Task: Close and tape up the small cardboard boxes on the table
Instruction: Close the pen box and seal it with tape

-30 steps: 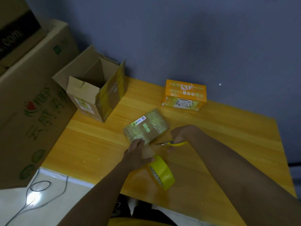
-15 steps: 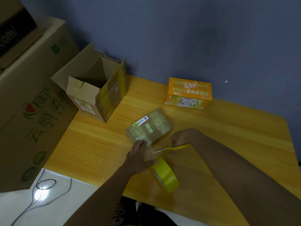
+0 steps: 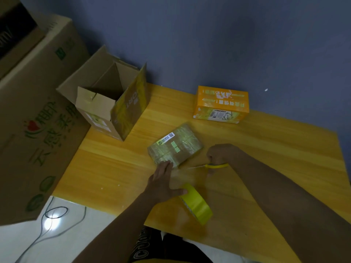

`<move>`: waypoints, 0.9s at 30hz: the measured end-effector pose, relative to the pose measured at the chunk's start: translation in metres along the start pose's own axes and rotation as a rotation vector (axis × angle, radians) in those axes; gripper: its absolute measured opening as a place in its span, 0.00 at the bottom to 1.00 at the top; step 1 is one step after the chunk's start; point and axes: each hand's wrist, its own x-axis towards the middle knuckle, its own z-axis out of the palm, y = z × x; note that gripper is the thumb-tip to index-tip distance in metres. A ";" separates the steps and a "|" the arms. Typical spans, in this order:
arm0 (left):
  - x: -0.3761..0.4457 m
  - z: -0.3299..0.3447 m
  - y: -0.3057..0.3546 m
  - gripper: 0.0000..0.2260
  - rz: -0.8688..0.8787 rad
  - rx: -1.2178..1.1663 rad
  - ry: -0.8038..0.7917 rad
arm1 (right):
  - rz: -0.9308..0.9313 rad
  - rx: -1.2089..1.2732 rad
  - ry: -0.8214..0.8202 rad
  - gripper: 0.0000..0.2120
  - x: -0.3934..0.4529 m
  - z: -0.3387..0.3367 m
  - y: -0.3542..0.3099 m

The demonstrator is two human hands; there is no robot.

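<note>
- Head view: the left hand (image 3: 163, 182) lies flat, fingers straight, fingertips on the near edge of the taped box (image 3: 175, 148) at mid-table (image 3: 106, 168), thumb beside the tape roll (image 3: 196, 204). It probably pins the box and keeps the tape strip taut for cutting.
- The right hand (image 3: 218, 154) has its fingers curled through the scissors (image 3: 210, 166), blades pointing at the strip just beside the box, so the cut looks imminent.
- The open carton (image 3: 112, 99) stands at the far left, flaps up; its visible inside looks empty, the bottom hidden.
- The orange box (image 3: 221, 104) sits closed near the wall; contents unseen.
</note>
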 end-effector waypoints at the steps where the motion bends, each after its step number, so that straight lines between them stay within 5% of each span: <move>1: -0.001 0.000 0.001 0.51 -0.003 -0.004 -0.015 | 0.059 -0.018 0.029 0.19 -0.002 0.005 0.008; 5: -0.001 0.001 0.004 0.51 -0.018 -0.004 -0.025 | 0.252 -0.050 0.243 0.11 -0.004 0.042 0.024; 9: 0.001 0.000 0.005 0.51 -0.025 0.021 -0.026 | 0.357 0.286 0.385 0.14 0.008 0.088 0.010; 14: 0.002 0.000 0.006 0.50 -0.048 0.009 -0.007 | 0.382 0.436 0.524 0.10 0.009 0.107 -0.016; 16: 0.002 -0.001 0.007 0.49 -0.057 0.009 0.004 | 0.281 0.706 0.641 0.11 0.001 0.107 -0.033; 19: 0.001 -0.004 0.010 0.47 -0.066 0.025 0.014 | -0.008 1.107 0.443 0.21 -0.011 0.107 -0.063; 21: 0.001 -0.007 0.011 0.47 -0.064 0.083 -0.002 | -0.073 1.134 0.360 0.20 -0.016 0.109 -0.070; 24: -0.001 -0.011 0.015 0.48 -0.082 0.129 -0.047 | -0.064 1.102 0.217 0.41 -0.025 0.107 -0.070; 27: 0.001 -0.013 0.023 0.37 -0.145 0.108 -0.006 | -0.087 1.179 0.192 0.30 -0.030 0.113 -0.065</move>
